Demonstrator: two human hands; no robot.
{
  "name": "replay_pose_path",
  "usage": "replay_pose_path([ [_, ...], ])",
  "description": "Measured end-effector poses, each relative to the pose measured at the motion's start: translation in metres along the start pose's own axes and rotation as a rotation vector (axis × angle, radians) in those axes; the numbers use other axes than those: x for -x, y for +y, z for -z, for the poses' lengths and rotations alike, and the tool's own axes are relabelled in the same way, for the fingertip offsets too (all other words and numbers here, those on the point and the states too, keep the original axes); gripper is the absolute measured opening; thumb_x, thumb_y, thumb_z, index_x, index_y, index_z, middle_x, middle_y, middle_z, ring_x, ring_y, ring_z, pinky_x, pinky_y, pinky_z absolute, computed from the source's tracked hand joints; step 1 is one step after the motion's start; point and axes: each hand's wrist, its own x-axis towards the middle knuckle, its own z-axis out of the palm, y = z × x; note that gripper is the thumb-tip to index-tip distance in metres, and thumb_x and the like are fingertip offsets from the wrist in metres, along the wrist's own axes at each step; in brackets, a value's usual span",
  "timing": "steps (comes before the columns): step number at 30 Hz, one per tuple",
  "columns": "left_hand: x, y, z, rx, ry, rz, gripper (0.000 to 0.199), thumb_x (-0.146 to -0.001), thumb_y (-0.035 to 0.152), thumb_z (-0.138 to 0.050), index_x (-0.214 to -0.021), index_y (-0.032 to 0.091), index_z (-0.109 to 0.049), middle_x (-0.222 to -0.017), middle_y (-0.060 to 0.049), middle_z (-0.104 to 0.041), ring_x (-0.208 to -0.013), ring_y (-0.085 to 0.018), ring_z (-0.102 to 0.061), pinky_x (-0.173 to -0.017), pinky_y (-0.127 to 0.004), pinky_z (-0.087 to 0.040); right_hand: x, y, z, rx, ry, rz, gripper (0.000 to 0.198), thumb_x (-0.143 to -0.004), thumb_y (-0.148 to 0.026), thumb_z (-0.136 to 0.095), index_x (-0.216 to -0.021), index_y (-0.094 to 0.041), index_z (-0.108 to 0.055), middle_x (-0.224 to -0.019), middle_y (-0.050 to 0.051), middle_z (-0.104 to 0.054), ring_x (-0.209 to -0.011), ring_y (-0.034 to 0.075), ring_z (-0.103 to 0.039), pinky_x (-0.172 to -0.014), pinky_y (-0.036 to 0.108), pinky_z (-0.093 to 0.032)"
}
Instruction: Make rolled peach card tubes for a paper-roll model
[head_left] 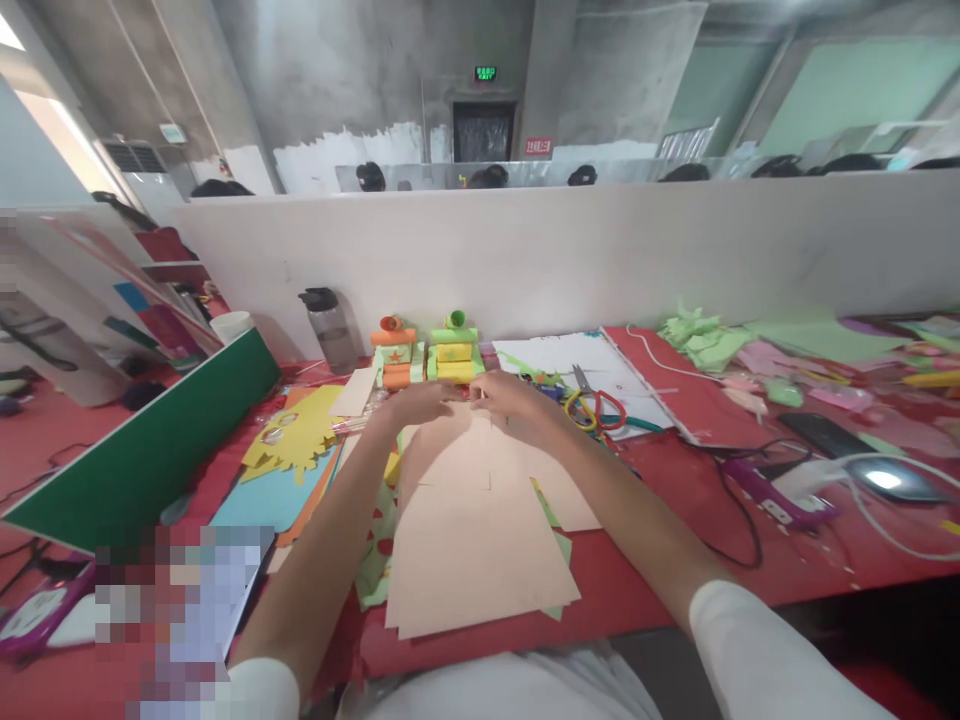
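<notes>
My left hand [429,402] and my right hand [501,394] meet at the far end of a stack of beige paper [480,560]. Both have their fingers bent and closed on the paper's far edge; the fingertips are small and partly hidden. A smaller beige piece seems to lie on top, its faint edges showing below the hands. Green paper with red patches [375,560] sticks out from beneath on the left. Just beyond my hands stand two paper tank models, one orange and green [396,355], the other yellow and green [453,350].
Scissors [596,408] lie right of my right arm, near a white board [570,355]. Yellow cut paper [296,430] and blue sheets [281,490] are at left, by a green panel [165,440]. A bottle [330,330] stands behind. Cables and a purple power strip [776,495] lie right.
</notes>
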Motion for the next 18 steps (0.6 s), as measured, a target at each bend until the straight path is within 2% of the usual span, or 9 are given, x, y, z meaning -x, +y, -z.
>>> replay_pose_path([
  [3, 0.003, -0.001, 0.009, 0.064, 0.0, 0.019, 0.013, -0.08, 0.024, -0.061, -0.085, 0.021, -0.073, -0.084, -0.004, -0.071, -0.074, -0.018, -0.061, -0.063, -0.024, -0.039, 0.001, 0.002, 0.007, -0.046, -0.013, 0.028, 0.008, -0.081, -0.022, -0.064, -0.077, -0.017, -0.068, -0.072, 0.003, -0.067, -0.061, 0.014, -0.053, -0.058, 0.023, -0.029],
  [6, 0.009, -0.002, 0.018, 0.098, 0.016, 0.05, 0.019, -0.084, 0.032, -0.058, -0.077, 0.019, -0.07, -0.066, -0.001, -0.065, -0.058, -0.014, -0.053, -0.054, -0.023, -0.035, 0.002, 0.003, 0.014, -0.123, -0.02, 0.067, 0.01, -0.083, -0.024, -0.062, -0.085, -0.016, -0.068, -0.076, 0.003, -0.068, -0.064, 0.013, -0.055, -0.058, 0.022, -0.033],
  [9, 0.014, -0.002, 0.026, 0.142, 0.076, 0.074, 0.028, -0.088, 0.039, -0.054, -0.082, 0.017, -0.069, -0.071, -0.002, -0.065, -0.061, -0.014, -0.054, -0.056, -0.023, -0.039, 0.002, 0.002, 0.019, -0.217, -0.005, 0.1, 0.021, -0.08, -0.028, -0.066, -0.097, -0.015, -0.067, -0.085, 0.003, -0.069, -0.07, 0.014, -0.058, -0.06, 0.022, -0.039],
  [11, 0.016, -0.001, 0.029, 0.211, 0.179, 0.093, 0.03, -0.087, 0.043, -0.056, -0.086, 0.016, -0.069, -0.077, -0.003, -0.066, -0.068, -0.015, -0.058, -0.062, -0.024, -0.043, 0.002, 0.001, 0.021, -0.348, 0.039, 0.103, 0.026, -0.078, -0.031, -0.067, -0.097, -0.014, -0.067, -0.087, 0.004, -0.069, -0.071, 0.015, -0.059, -0.061, 0.022, -0.042],
  [13, 0.017, 0.001, 0.031, 0.324, 0.31, 0.114, 0.034, -0.083, 0.045, -0.063, -0.1, 0.016, -0.069, -0.088, -0.005, -0.068, -0.076, -0.017, -0.061, -0.068, -0.025, -0.046, 0.002, 0.001, 0.021, -0.503, 0.12, 0.072, 0.026, -0.078, -0.035, -0.066, -0.092, -0.013, -0.068, -0.08, 0.003, -0.068, -0.068, 0.015, -0.059, -0.059, 0.023, -0.044],
  [15, 0.018, 0.002, 0.03, 0.439, 0.412, 0.126, 0.047, -0.079, 0.044, -0.069, -0.118, 0.019, -0.063, -0.098, -0.005, -0.068, -0.08, -0.017, -0.062, -0.069, -0.025, -0.048, 0.002, 0.002, 0.021, -0.632, 0.21, 0.039, 0.028, -0.079, -0.038, -0.065, -0.091, -0.013, -0.068, -0.076, 0.003, -0.069, -0.067, 0.016, -0.06, -0.058, 0.023, -0.045],
  [18, 0.019, -0.001, 0.027, 0.603, 0.45, 0.133, 0.059, -0.077, 0.044, -0.072, -0.13, 0.021, -0.058, -0.096, -0.004, -0.069, -0.075, -0.016, -0.062, -0.067, -0.026, -0.049, 0.001, 0.006, 0.019, -0.78, 0.295, 0.04, 0.031, -0.079, -0.038, -0.065, -0.099, -0.014, -0.071, -0.082, 0.004, -0.072, -0.073, 0.018, -0.064, -0.06, 0.024, -0.048],
])
